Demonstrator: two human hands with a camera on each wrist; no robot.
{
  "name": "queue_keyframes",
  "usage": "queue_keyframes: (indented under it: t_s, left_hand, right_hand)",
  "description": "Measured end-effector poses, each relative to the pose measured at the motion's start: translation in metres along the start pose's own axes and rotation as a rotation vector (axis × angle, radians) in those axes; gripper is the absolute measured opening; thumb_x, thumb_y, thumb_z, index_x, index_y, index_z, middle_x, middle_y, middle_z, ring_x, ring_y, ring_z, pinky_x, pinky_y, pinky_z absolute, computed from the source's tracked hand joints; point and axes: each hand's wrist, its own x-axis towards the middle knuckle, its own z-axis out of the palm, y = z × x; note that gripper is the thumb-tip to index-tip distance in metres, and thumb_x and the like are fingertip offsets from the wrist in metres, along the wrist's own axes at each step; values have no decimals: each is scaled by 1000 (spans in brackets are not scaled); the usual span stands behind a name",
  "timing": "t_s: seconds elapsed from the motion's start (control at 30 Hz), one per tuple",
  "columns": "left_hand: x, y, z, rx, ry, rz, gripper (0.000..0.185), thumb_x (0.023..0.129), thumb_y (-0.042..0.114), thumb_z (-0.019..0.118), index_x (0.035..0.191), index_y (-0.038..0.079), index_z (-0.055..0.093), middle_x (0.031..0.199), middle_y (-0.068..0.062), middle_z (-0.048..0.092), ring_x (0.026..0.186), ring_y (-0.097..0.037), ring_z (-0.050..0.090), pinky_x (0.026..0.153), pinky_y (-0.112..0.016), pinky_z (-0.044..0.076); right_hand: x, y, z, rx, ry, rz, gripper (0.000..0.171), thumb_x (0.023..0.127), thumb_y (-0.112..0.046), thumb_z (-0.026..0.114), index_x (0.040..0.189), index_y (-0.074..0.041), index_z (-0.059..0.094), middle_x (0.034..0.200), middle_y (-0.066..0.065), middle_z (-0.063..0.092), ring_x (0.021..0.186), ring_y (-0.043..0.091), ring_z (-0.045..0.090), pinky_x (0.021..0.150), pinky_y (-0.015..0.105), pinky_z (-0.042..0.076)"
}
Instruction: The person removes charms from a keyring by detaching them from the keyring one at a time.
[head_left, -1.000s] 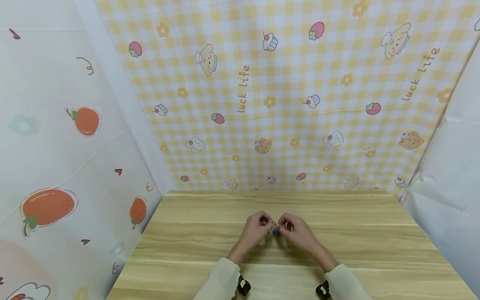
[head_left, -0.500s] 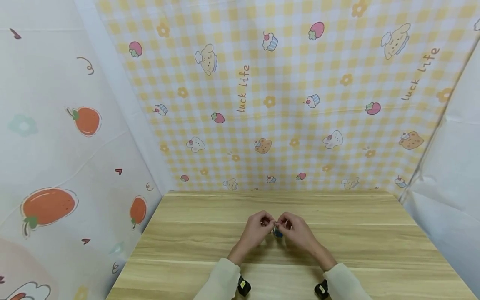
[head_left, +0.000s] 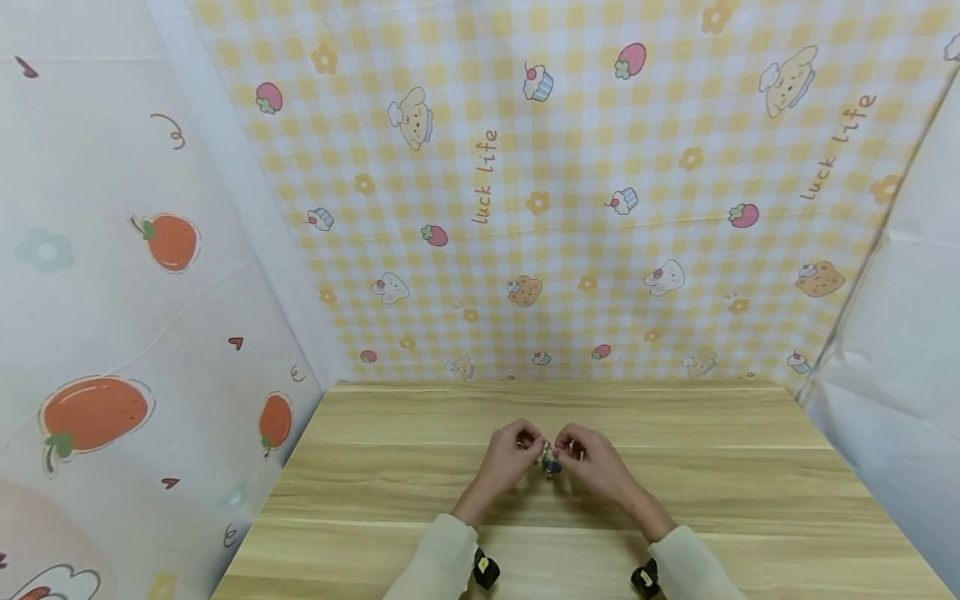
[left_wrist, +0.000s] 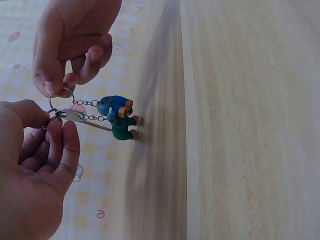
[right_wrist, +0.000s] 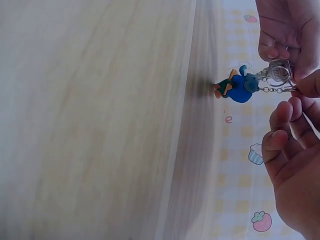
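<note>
1. Both hands meet above the middle of the wooden worktop (head_left: pixel 675 492), with a keychain between them. The left hand (head_left: pixel 506 462) sits at 9 o'clock of it and the right hand (head_left: pixel 596 465) at 3 o'clock.
2. The left fingers (left_wrist: pixel 67 145) are curled and pinch the flat metal key (left_wrist: pixel 82 118) beside the ring. The right fingers (left_wrist: pixel 75 75) are curled and pinch the split ring (left_wrist: pixel 61 100) from the far side.
3. The blue and green figure charm (left_wrist: pixel 119 118) hangs free on its short chains (left_wrist: pixel 90 103), clear of both hands and, as far as the wrist views show, just above the worktop.
4. To work the ring well, keep the left pinch steady as the anchor. Let the right fingertips do the fine turning.
5. Hold close to the ring's split; where that lies cannot quite be made out here.
6. Keep the charm dangling at 6 o'clock, so its chains do not twist around the key.
</note>
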Motion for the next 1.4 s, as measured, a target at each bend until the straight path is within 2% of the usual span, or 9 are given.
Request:
queue_keyframes:
  t_s: [0.23,0.4,0.63,1.13,1.4]
  left_hand:
    - [0,0,1,17,6,2,6,104,11,68,102,7,72,90,-5,71,74,-6,62,63,-20,54]
    - [1,2,1,32,6,25,5,103,10,69,101,7,73,91,-5,71,77,-4,61,67,-19,54]
    - [0,4,4,61,6,32,4,101,5,69,101,5,73,92,-6,73,80,-2,61,72,-18,54]
    - [-2,7,2,82,0,14,6,103,7,67,99,7,72,93,-5,71,80,-1,60,72,-18,54]
    - [-2,6,1,73,-4,18,5,103,7,67,101,7,72,93,-5,71,79,-1,60,70,-18,54]
  right_hand:
    - [1,-4,-1,-22,-18,93,11,102,-10,69,96,-20,70,85,-8,66,71,4,54,62,23,47]
    - [5,-8,-2,-30,-32,135,9,105,-21,70,96,-18,70,85,-7,65,70,4,53,61,23,46]
    - [6,-8,-1,-30,-62,162,8,101,-10,70,96,-14,68,83,-4,63,69,5,52,60,23,45]
    - [1,-7,-1,96,-40,42,14,98,-1,69,95,-13,65,83,-4,61,71,4,52,61,23,44]
    - [1,-6,-2,118,-41,53,15,98,-2,68,93,-15,64,81,-4,58,70,3,50,61,22,43]
